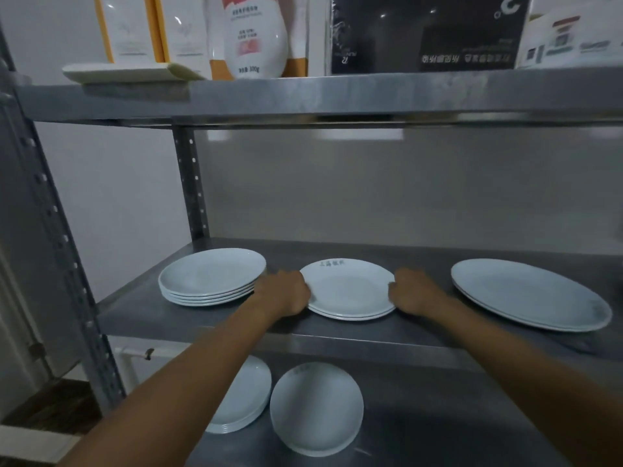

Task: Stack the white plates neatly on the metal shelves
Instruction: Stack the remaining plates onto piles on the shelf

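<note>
A small stack of white round plates rests in the middle of the metal middle shelf. My left hand grips its left rim and my right hand grips its right rim. To the left sits a taller stack of several white plates. On the right lie large white oval plates. On the lower shelf two more plate stacks sit, one partly hidden by my left arm, the other beside it.
The top shelf holds a flat white rectangular dish, orange-and-white packages and a black box. A perforated upright post stands at the back left, another at the front left. A grey wall is behind.
</note>
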{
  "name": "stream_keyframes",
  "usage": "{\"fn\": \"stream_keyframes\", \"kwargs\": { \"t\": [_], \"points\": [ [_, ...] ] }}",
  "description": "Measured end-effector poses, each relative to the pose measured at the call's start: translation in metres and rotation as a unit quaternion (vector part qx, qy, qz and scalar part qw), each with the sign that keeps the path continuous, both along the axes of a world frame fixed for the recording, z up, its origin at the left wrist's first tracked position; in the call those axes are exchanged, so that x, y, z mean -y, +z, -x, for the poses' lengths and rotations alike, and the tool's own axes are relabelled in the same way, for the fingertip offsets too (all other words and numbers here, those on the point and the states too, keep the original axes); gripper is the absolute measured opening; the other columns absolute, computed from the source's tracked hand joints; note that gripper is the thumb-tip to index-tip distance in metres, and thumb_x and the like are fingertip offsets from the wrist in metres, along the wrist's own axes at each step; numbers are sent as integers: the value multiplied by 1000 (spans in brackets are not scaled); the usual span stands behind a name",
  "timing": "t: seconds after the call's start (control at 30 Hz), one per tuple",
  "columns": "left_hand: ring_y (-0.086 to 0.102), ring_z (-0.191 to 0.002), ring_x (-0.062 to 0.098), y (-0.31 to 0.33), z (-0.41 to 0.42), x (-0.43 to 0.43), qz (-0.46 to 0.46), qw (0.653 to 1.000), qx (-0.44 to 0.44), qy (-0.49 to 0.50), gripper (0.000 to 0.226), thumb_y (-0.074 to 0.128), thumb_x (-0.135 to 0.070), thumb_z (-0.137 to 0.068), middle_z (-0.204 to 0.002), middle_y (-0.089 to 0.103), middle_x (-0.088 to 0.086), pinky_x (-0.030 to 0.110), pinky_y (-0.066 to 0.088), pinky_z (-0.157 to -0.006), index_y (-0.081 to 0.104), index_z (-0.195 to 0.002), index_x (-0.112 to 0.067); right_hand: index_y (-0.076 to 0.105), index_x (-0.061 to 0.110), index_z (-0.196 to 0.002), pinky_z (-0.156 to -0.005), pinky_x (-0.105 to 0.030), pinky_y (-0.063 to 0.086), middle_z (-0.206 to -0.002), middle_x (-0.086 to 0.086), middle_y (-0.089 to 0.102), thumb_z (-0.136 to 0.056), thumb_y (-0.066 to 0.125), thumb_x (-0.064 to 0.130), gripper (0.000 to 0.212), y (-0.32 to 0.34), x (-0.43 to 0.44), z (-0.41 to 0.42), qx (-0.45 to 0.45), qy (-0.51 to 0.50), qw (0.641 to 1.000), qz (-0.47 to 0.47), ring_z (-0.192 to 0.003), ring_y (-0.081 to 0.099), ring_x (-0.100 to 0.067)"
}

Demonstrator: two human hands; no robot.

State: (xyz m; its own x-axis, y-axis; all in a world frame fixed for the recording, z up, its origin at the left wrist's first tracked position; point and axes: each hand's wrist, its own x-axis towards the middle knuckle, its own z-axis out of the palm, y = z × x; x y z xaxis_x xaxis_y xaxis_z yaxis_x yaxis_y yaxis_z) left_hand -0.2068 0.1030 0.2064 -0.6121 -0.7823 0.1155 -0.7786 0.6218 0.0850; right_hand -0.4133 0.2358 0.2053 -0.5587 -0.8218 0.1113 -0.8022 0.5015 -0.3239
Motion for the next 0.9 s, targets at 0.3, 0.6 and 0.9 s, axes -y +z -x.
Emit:
{"fn": "stream_keyframes", "kwargs": {
  "t": [0.3, 0.6, 0.9],
  "points": [
    [56, -111, 33, 69, -54, 22, 69, 997, -19, -1, 37, 44, -28, -89, -128, 57, 12, 41, 44, -89, 58, -119, -11, 58, 0, -111, -73, -26, 38, -120, -24, 61, -92, 48, 22, 31, 57, 25, -51, -23, 9, 996, 85, -105, 60, -36],
    [57, -107, 31, 91, -160, 83, 65, 993, 7, 94, 41, 42, -37, -89, -126, 58, 9, 40, 42, -86, 56, -121, -16, 58, 1, -109, -72, -27, 42, -115, -21, 63, -90, 47, 16, 27, 85, 114, -150, -34, 77, 992, 95, -99, 61, -35],
    [59, -97, 24, 52, -186, 141, 29, 992, 78, 98, 42, 51, -39, -87, -113, 62, 5, 38, 46, -87, 55, -121, -14, 57, 2, -122, -77, -25, 43, -127, -18, 60, -91, 47, 18, 36, 52, 175, -180, -30, 83, 996, 21, -111, 60, -32]
  ]
}}
